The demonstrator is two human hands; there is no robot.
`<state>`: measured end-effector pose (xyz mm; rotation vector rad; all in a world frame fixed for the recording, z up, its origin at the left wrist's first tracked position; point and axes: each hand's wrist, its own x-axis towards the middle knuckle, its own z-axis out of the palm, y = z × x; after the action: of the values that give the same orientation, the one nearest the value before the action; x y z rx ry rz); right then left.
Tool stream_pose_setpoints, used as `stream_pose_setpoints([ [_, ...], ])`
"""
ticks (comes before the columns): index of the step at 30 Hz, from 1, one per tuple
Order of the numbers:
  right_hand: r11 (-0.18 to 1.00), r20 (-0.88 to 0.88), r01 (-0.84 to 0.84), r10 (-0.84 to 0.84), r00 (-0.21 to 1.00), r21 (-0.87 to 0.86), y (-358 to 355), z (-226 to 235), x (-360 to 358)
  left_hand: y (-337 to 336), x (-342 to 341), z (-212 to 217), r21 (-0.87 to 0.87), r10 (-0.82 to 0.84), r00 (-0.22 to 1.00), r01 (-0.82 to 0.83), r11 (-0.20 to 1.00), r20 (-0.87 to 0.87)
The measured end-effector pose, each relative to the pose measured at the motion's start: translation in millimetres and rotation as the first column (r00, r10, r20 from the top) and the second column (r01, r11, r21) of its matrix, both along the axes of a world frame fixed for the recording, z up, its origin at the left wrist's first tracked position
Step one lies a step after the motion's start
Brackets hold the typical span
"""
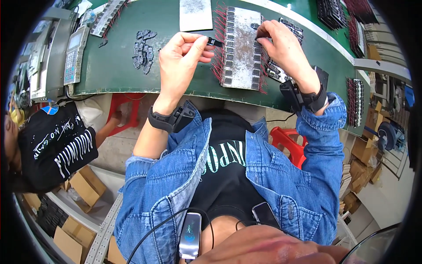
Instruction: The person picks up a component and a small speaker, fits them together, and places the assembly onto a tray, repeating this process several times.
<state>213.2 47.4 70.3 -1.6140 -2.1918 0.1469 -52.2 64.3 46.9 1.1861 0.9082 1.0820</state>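
A pale, worn board [242, 55] lies on the green bench, with a row of small black rectangular parts along each long edge. Thin red wires [217, 66] stick out from both rows. Just off the board's left edge, my left hand [182, 59] pinches a small black part [213, 42] between thumb and forefinger. Over the upper right row, my right hand [283, 48] has its thumb and forefinger closed together. Whatever lies between those fingertips is hidden.
Loose black parts [143, 52] form a pile on the green bench [110, 66]. A white sheet [195, 15] lies beyond the board, and another loaded tray [277, 72] sits under my right forearm. Red stools [288, 143] stand below the bench edge; another person [57, 145] is at left.
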Motion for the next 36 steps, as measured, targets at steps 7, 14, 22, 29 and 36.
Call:
stream_pose_setpoints([
  [7, 0.992, -0.439, 0.118, -0.128, 0.889, -0.051, -32, 36, -47, -7, 12, 2, -0.017, 0.007, 0.998, -0.006, 1.0, 0.058],
  [14, 0.986, -0.733, 0.059, -0.156, 0.662, -0.156, -40, 12, -74, -17, 28, 8, -0.112, -0.035, 0.982, 0.057, 0.992, 0.188],
  [22, 0.975, -0.671, 0.088, -0.204, 0.713, -0.203, -40, 11, -72, -19, 29, 2, -0.131, -0.057, 0.977, 0.086, 0.988, 0.207],
  [29, 0.97, -0.676, 0.07, -0.212, 0.706, -0.232, -38, 12, -70, -21, 28, -1, -0.067, -0.078, 0.988, 0.088, 0.994, 0.135],
  [36, 0.939, -0.704, -0.05, -0.22, 0.675, -0.341, -34, 13, -60, -24, 28, -2, -0.062, -0.085, 0.99, 0.092, 0.994, 0.114],
])
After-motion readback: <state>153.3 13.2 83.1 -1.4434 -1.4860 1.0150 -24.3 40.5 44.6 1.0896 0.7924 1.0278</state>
